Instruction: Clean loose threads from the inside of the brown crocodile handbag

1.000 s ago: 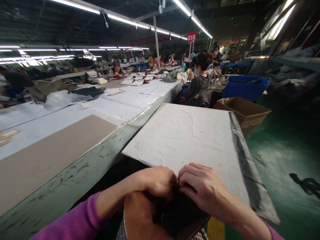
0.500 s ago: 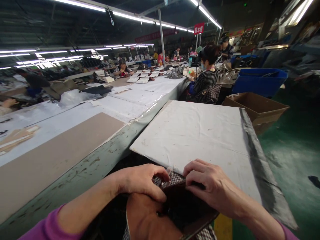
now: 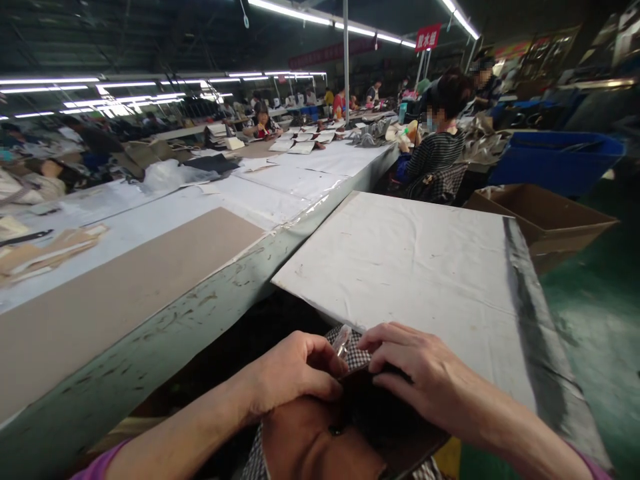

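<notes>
A brown leather piece (image 3: 310, 437) with a dark, shaded inner side lies across my lap, over checked cloth (image 3: 360, 359). It looks like a bag or flap, but its full shape is hidden. My left hand (image 3: 305, 370) pinches its upper edge between thumb and fingers. On the right, my right hand (image 3: 413, 367) grips the same edge with curled fingers. A small clear plastic piece (image 3: 343, 339) sticks up by my left fingertips; whether they hold it I cannot tell. A small dark hole or stud shows in the leather below my left thumb.
A white-covered board (image 3: 400, 260) stands just ahead. Left of it runs a long table (image 3: 200, 220) with grey-brown sheet and beige cut pieces (image 3: 55, 253). A co-worker (image 3: 440, 140) sits beyond the board, near a cardboard box (image 3: 545, 220) and a blue bin (image 3: 555, 160).
The view has turned slightly left. Both hands stay on the leather, and its dark upper edge sits closer under my fingers. The clear plastic piece shows more plainly.
</notes>
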Tool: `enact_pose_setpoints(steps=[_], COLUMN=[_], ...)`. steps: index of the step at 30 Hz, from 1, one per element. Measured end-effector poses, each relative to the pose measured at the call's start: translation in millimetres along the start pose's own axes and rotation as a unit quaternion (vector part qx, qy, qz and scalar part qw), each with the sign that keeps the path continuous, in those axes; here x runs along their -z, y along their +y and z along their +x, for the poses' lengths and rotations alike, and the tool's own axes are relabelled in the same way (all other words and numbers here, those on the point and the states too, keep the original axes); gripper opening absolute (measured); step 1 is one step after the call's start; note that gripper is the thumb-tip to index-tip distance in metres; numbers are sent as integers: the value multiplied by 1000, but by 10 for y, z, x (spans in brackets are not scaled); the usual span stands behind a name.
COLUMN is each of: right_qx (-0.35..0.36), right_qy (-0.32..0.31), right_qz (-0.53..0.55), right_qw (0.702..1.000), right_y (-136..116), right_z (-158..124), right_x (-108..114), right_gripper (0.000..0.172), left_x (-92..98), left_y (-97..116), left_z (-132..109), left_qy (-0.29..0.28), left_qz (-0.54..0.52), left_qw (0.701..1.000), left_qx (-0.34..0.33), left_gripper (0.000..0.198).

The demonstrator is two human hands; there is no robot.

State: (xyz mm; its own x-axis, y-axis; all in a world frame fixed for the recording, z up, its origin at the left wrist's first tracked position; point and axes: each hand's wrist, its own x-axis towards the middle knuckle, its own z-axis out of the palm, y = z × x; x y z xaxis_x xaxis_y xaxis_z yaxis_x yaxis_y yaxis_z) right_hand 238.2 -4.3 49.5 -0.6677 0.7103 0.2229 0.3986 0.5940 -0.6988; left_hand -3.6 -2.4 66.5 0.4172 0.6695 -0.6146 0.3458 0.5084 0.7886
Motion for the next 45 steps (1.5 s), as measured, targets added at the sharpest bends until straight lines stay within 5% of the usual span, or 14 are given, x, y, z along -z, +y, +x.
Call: enact_pose_setpoints(steps=[16,21,30,45], right_qx=[16,-62,-72,-143], right_qy=[-132,-69,-1,19], right_qz=[23,39,2,14], right_qw=[991,995,997,989], right_y=[-51,-43,-15,-13], right_z=[118,44,-50,-58], right_x=[131,70,35,35], right_gripper=[15,15,13,17], left_x=[64,113,106,-29], left_y=[-111,-22,419,480], left_z=[59,-8,64,148], left_qy=[-32,-50,-115,-83], left_qz=[-23,22,193,260], left_qw=[999,998,974,962], left_qx=[-10,-21,-33,-25], left_gripper=[31,31,27,17])
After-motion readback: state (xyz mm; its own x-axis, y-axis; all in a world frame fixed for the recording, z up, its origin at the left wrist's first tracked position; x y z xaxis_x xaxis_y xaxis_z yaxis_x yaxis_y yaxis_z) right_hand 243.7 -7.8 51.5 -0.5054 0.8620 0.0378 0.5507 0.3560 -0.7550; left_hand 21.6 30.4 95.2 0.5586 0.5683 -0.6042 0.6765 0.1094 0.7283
